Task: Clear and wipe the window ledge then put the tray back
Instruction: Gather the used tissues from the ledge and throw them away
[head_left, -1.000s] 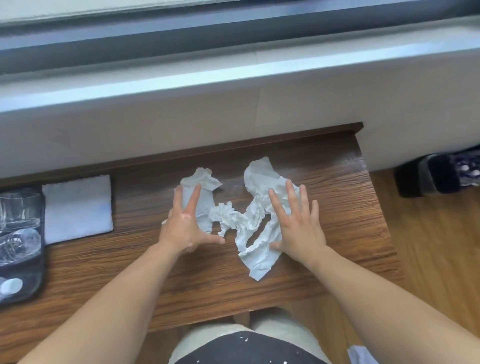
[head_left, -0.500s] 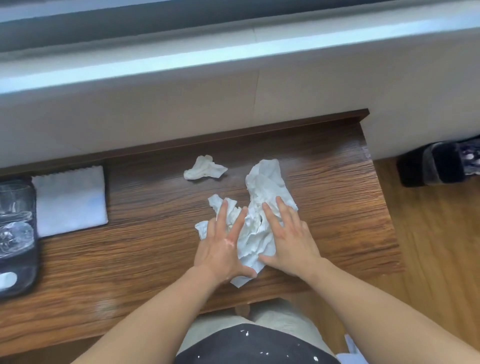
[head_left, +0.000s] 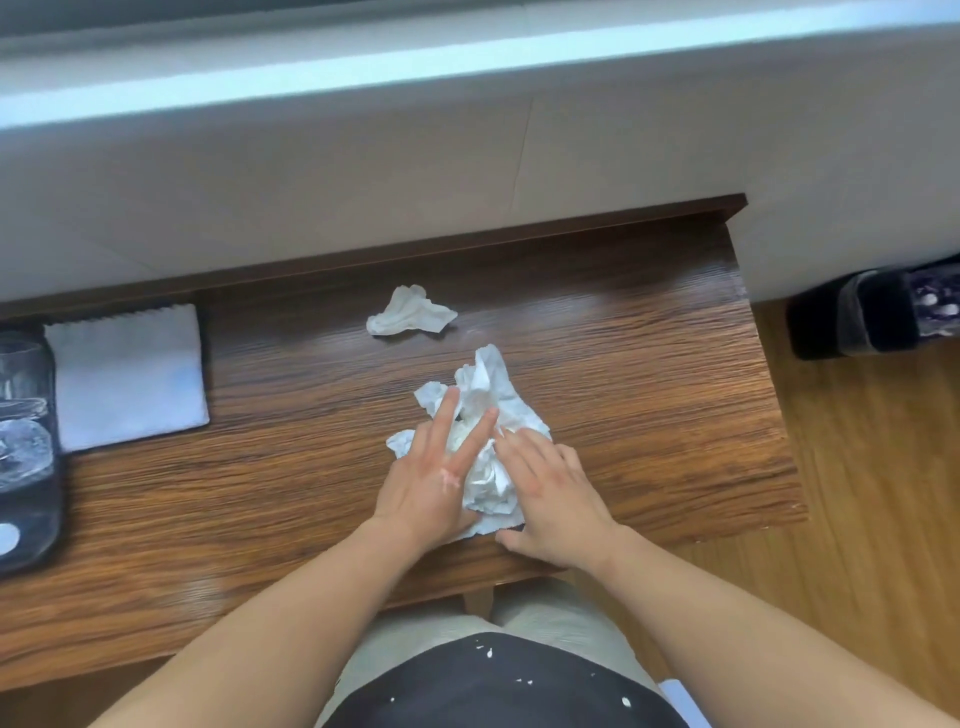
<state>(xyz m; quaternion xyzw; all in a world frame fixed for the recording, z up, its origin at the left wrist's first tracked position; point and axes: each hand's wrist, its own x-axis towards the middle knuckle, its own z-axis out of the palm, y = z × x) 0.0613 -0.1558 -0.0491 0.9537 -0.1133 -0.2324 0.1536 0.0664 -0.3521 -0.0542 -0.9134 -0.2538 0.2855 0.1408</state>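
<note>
A crumpled heap of white tissue (head_left: 488, 405) lies on the wooden table (head_left: 649, 405) near its front edge. My left hand (head_left: 431, 478) presses flat on the heap's left side, fingers spread. On the heap's right side rests my right hand (head_left: 550, 493), fingers together and laid over the paper. Both palms squeeze the heap between them. A smaller tissue wad (head_left: 408, 312) lies apart, farther back. The black tray (head_left: 31, 525) with glasses (head_left: 21, 405) sits at the far left edge. The pale window ledge (head_left: 467, 57) runs across the top.
A folded white cloth (head_left: 127, 376) lies flat beside the tray. A dark slipper (head_left: 878, 317) sits on the wood floor (head_left: 872, 493) to the right of the table. A white wall panel (head_left: 363, 176) rises behind the table.
My two hands have drawn together and toward me, bunching the spread tissue into one tighter heap. A small wad was left behind farther back.
</note>
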